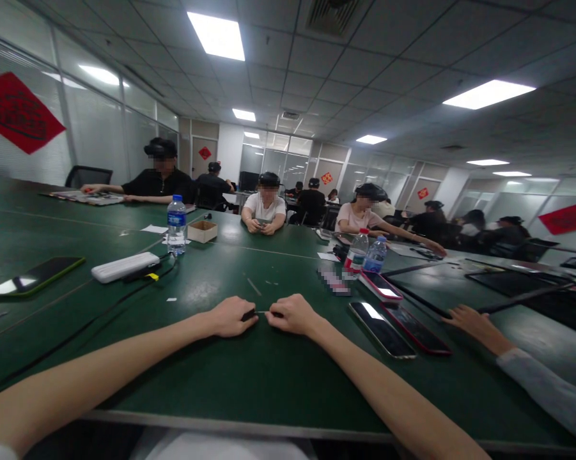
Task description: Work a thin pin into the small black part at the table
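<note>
Low over the green table, my left hand is closed, with a small dark piece showing at its fingertips. Facing it, my right hand is closed too, and a dark bit shows between its fingers. A thin pale rod spans the short gap between both hands. It looks like one slim item with dark ends, though my fingers hide most of it and I cannot make out its kind. Just beyond my hands, a thin clear strip and small white scraps lie on the tabletop.
Right of me lie several phones, with water bottles behind them. Another person's hand rests by a black frame. To the left are a white power bank, cables, a phone, a bottle and a small box.
</note>
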`<state>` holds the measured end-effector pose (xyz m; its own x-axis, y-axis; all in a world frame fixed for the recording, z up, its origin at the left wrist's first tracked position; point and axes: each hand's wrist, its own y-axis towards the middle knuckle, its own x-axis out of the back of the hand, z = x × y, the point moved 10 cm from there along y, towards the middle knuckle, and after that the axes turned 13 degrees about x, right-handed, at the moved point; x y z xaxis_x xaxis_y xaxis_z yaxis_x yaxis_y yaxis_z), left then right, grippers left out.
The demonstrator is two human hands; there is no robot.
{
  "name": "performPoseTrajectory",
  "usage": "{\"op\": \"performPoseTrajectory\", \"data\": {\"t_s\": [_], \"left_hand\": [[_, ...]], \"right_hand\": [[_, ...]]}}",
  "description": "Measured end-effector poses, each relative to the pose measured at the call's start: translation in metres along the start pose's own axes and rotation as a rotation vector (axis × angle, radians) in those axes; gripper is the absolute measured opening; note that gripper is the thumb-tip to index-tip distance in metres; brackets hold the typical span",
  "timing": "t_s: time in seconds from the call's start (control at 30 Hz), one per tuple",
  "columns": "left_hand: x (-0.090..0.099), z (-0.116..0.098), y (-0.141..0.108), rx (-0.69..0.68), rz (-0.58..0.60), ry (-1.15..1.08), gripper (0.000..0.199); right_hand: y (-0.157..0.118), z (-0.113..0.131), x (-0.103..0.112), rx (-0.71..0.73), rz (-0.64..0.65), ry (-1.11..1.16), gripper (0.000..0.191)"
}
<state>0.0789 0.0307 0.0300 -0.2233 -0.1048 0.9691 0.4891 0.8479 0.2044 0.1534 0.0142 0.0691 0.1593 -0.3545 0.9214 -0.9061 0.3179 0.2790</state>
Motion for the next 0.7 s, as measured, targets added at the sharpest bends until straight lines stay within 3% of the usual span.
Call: {"op": "performPoseTrajectory", "data": {"t_s": [0.7], "left_hand": [[0.0027, -0.0023, -0.0024, -0.015, -0.002, 0.006, 0.034]], "right_hand": [[0.0026, 0.0053, 0.0086, -0.003, 0.017, -0.080, 0.039]]}}
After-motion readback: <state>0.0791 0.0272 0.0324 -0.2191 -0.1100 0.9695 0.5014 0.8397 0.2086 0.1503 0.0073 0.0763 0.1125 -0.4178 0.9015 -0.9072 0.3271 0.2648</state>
